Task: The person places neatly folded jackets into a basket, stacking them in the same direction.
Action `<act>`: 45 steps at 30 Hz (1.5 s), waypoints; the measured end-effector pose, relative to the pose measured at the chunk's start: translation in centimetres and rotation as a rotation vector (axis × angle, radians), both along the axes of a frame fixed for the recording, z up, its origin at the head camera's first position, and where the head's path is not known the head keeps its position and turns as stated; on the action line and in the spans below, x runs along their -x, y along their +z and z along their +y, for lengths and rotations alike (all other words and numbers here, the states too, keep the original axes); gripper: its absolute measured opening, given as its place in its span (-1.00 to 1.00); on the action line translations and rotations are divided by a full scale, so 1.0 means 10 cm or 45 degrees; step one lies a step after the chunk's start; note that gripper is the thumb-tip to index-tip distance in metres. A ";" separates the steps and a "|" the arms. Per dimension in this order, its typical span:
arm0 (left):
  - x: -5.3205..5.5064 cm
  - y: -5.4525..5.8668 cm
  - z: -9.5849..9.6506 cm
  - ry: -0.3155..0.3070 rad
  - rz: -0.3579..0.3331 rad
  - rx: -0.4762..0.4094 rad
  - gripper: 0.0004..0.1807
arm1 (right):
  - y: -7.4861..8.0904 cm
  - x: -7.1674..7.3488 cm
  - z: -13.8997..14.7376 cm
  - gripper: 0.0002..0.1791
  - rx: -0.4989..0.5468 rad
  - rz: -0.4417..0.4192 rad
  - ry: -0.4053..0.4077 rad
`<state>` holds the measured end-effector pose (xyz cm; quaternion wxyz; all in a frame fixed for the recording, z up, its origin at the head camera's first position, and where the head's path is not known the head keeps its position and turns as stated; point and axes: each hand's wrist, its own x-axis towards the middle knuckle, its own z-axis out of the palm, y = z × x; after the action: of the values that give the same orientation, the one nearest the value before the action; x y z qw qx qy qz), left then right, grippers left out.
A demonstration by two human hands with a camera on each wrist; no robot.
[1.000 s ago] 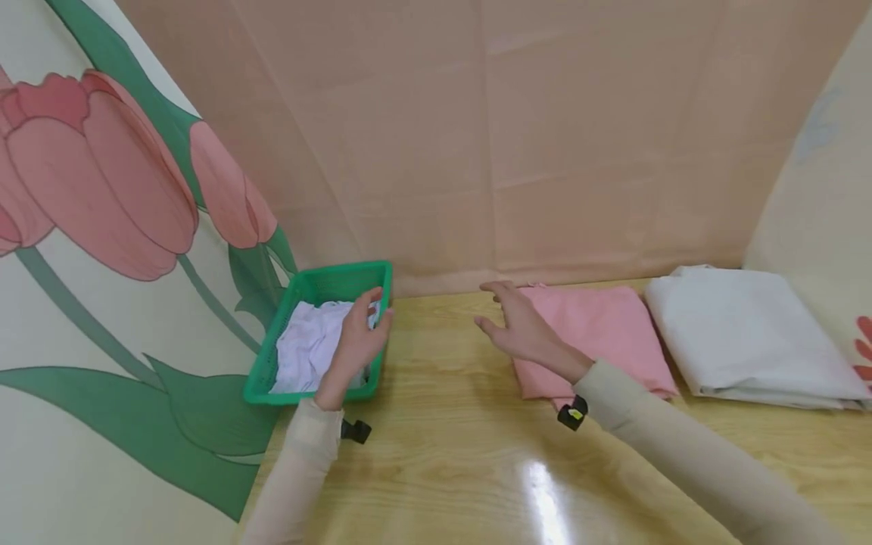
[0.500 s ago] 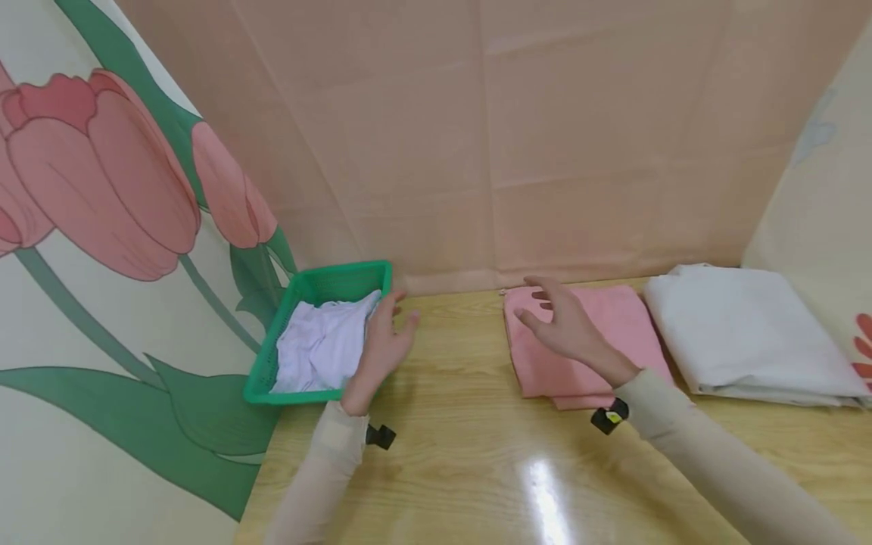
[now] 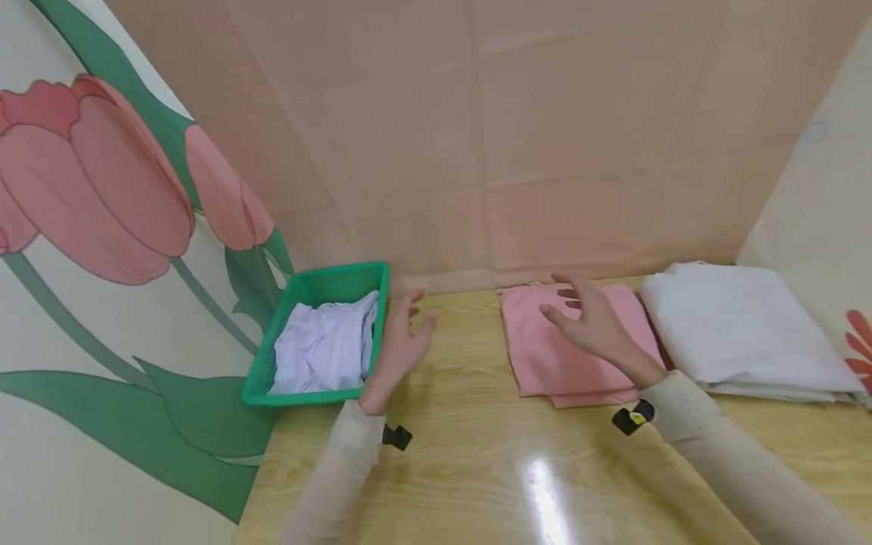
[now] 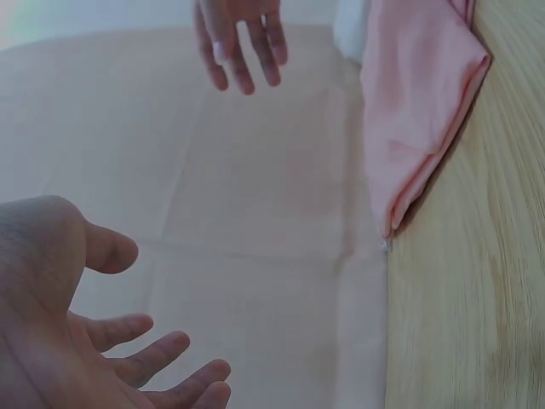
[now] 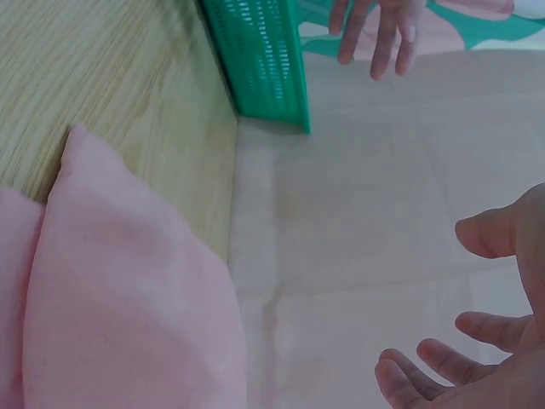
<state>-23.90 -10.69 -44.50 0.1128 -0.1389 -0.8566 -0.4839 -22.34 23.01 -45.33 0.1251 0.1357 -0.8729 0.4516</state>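
Observation:
My left hand [image 3: 403,344] hovers just right of the green basket [image 3: 262,362], fingers loosely spread and holding nothing. Inside that basket lies a crumpled pale lavender cloth [image 3: 325,344]. Over the folded pink cloth [image 3: 538,363] hangs my right hand [image 3: 594,322], its thumb and fingers apart with nothing between them. The left wrist view shows both hands facing each other, the left palm [image 4: 43,315] near and the right hand [image 4: 243,34] farther off. In the right wrist view the pink cloth [image 5: 128,290] lies below and left of the right hand [image 5: 477,332].
A folded white cloth [image 3: 742,329] lies right of the pink one on the wooden table [image 3: 463,462]. Behind the table hangs a beige sheet [image 3: 477,151]. A wall with painted tulips [image 3: 129,182] borders the left side, and a pale wall [image 3: 831,227] the right.
Both hands have moved to the right. The left has gone from over the basket to beside it, and the right from the pink cloth's left edge to over its middle.

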 end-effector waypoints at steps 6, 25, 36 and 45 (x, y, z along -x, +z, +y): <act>-0.03 -0.07 0.11 -0.032 -0.043 -0.020 -0.44 | -0.07 -0.05 0.14 -0.28 -0.016 0.018 -0.034; -0.06 -0.25 0.40 -0.113 -0.108 -0.087 -0.40 | -0.25 -0.17 0.52 -0.23 -0.009 -0.031 -0.097; -0.10 -0.39 0.65 -0.135 -0.187 -0.139 -0.39 | -0.44 -0.19 0.69 -0.21 0.055 -0.041 -0.136; -0.08 -0.55 0.82 -0.159 -0.195 -0.187 -0.41 | -0.54 -0.22 0.82 -0.11 0.054 -0.163 -0.182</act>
<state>-23.11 -2.51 -49.98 0.0264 -0.1460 -0.8145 -0.5608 -20.18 31.19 -50.76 0.1039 0.0412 -0.8769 0.4676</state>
